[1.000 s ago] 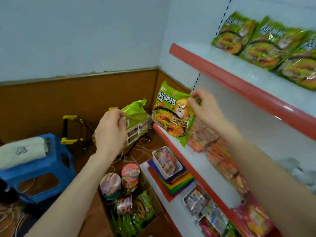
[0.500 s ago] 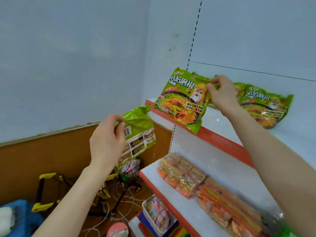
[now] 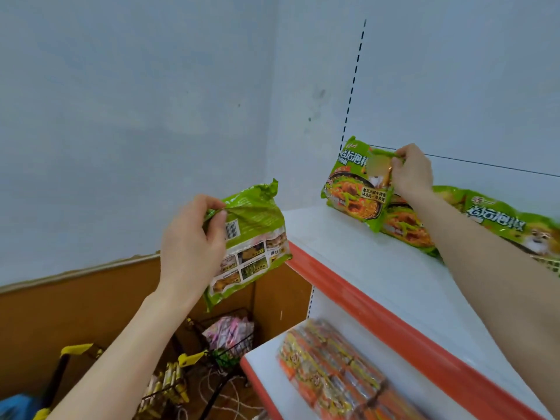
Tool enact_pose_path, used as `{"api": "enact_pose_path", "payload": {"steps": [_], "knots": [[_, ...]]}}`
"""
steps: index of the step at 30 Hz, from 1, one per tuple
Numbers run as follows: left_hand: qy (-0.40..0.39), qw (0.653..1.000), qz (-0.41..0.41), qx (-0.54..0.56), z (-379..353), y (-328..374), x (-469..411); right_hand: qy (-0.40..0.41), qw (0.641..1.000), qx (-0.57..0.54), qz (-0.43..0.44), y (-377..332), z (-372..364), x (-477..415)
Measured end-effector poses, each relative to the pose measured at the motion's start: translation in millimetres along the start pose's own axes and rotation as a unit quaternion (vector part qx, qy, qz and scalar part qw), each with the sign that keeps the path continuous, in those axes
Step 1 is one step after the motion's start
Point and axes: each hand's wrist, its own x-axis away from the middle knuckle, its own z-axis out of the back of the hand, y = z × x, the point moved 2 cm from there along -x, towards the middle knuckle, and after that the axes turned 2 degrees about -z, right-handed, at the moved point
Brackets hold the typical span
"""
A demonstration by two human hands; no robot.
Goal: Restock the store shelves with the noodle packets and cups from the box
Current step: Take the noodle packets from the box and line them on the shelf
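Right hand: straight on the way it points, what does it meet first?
Probably the white back panel behind the top shelf, with the green packet in the right hand touching first; depth unclear.

a person's right hand pinches the top edge of a green noodle packet, held upright at the back of a white upper shelf with a red front lip, overlapping a row of green packets. the left hand grips a second green packet in the air left of the shelf, barcode side showing. orange packets lie on the lower shelf.
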Motion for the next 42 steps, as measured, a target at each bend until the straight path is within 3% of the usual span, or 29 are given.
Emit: {"api": "enact_pose_path", "payload": {"steps": [12, 22, 27, 33, 35, 37, 42], "knots": [[0.036, 0.999, -0.011, -0.006, -44, 21, -27, -0.047, 0.998, 0.030, -0.010, 46, -67, -46], [0.033, 0.999, -0.022, 0.004, -61, 23, -35, -0.045, 0.997, -0.032, -0.054, 52, -77, -49], [0.020, 0.999, -0.026, 0.007, -63, 23, -36, -0.072, 0.997, -0.003, -0.014, 52, -76, -44], [0.007, 0.999, -0.032, 0.018, -61, 30, -40, -0.073, 0.990, 0.116, 0.047, 47, -51, -41], [0.010, 0.999, -0.035, 0.024, -60, 33, -43, -0.048, 0.993, 0.078, 0.076, 36, -38, -36], [0.012, 0.999, -0.037, 0.031, -58, 37, -46, -0.053, 0.993, -0.029, 0.099, 20, -24, -24], [0.019, 0.997, -0.021, 0.066, -60, 48, -47, -0.277, 0.930, -0.208, 0.123, -36, 2, 33]]}}
